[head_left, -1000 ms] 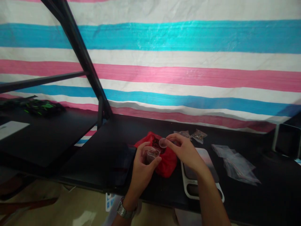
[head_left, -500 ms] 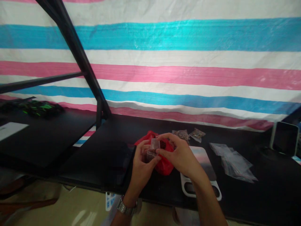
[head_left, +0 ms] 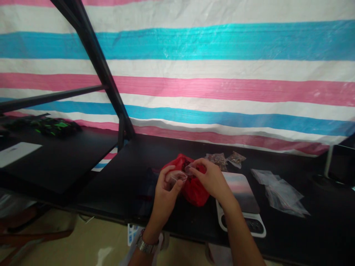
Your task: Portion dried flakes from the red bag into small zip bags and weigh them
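A small clear plastic bag [head_left: 177, 176] is held with its mouth spread in my left hand [head_left: 165, 190], its fingers curled round it. My right hand [head_left: 212, 179] pinches a small clear plastic cup [head_left: 189, 170] just to the right of that bag, over the red plastic bag [head_left: 197, 194]. Dark bits show in the red bag's opening; my right hand hides part of it. Beside my right forearm lies a white kitchen scale [head_left: 242, 192] with a shiny plate, partly covered by the arm.
Filled small bags [head_left: 217, 160] and another filled bag [head_left: 236, 159] lie behind the scale. Flat clear zip bags [head_left: 283, 192] are stacked at the right. A dark-screened device [head_left: 342, 164] stands at the far right. A black frame post [head_left: 111, 92] rises at the left.
My right hand has brought the cup from above the small bag's mouth over to the red bag, tilting it. My left hand stays nearly in place with the small bag.
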`<action>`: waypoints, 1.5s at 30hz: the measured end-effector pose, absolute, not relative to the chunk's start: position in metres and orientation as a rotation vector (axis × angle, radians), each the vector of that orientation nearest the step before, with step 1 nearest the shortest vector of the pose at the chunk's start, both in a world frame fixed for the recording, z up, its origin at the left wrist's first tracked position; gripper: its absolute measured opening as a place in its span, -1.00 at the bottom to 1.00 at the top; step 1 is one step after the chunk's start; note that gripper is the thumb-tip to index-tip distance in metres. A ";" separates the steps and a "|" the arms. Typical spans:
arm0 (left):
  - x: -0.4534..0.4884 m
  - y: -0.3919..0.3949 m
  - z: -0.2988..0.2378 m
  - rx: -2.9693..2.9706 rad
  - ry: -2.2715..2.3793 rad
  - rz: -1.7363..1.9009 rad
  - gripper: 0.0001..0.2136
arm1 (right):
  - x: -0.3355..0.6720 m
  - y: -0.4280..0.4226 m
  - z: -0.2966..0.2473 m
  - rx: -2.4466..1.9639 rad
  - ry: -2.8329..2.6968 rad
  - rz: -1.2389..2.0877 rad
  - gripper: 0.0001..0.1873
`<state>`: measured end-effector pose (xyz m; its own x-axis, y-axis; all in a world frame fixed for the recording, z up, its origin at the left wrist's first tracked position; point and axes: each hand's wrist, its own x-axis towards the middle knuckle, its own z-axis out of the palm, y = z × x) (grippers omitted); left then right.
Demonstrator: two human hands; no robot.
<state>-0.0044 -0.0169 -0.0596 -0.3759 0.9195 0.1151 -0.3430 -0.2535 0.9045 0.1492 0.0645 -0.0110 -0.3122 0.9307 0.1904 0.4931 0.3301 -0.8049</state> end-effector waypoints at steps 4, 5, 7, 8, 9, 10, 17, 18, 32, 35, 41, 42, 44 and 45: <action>-0.010 -0.018 -0.060 0.759 1.037 1.755 -0.48 | 0.143 0.062 -0.017 -1.174 -1.996 0.820 -0.86; -0.011 -0.018 -0.060 0.756 1.039 1.748 -0.48 | 0.142 0.059 -0.015 -1.102 -1.992 0.851 -0.84; -0.012 -0.019 -0.062 0.760 1.037 1.729 -0.47 | 0.140 0.053 -0.008 -0.956 -1.992 0.972 -0.82; -0.013 -0.019 -0.063 0.760 1.036 1.721 -0.46 | 0.139 0.050 -0.005 -0.905 -1.996 1.034 -0.82; -0.013 -0.020 -0.064 0.759 1.041 1.714 -0.45 | 0.139 0.048 -0.002 -0.876 -1.998 1.083 -0.83; -0.013 -0.020 -0.065 0.759 1.051 1.707 -0.44 | 0.138 0.046 -0.001 -0.865 -1.997 1.115 -0.84; -0.010 -0.021 -0.065 0.874 1.166 1.692 -0.35 | 0.131 0.045 -0.009 -0.944 -1.860 1.081 -0.91; -0.009 -0.021 -0.065 0.924 1.205 1.713 -0.35 | 0.132 0.044 -0.008 -0.963 -1.828 1.069 -0.88; 0.012 -0.029 -0.053 1.520 1.872 1.991 -0.87 | 0.206 0.036 0.032 -1.108 -1.573 0.745 -0.75; 0.033 -0.031 -0.051 1.387 1.501 1.870 -0.76 | 0.215 0.033 0.029 -1.125 -1.671 0.851 -0.76; 0.071 -0.016 -0.054 0.990 1.163 1.674 -0.56 | 0.225 0.030 0.019 -1.148 -1.655 1.026 -0.73; 0.074 -0.013 -0.054 0.940 1.141 1.678 -0.53 | 0.227 0.030 0.018 -1.142 -1.643 1.045 -0.73; 0.078 -0.008 -0.051 0.863 1.071 1.668 -0.47 | 0.231 0.031 0.015 -1.130 -1.626 1.076 -0.74; 0.079 -0.005 -0.049 0.853 1.031 1.650 -0.47 | 0.233 0.032 0.014 -1.126 -1.620 1.086 -0.74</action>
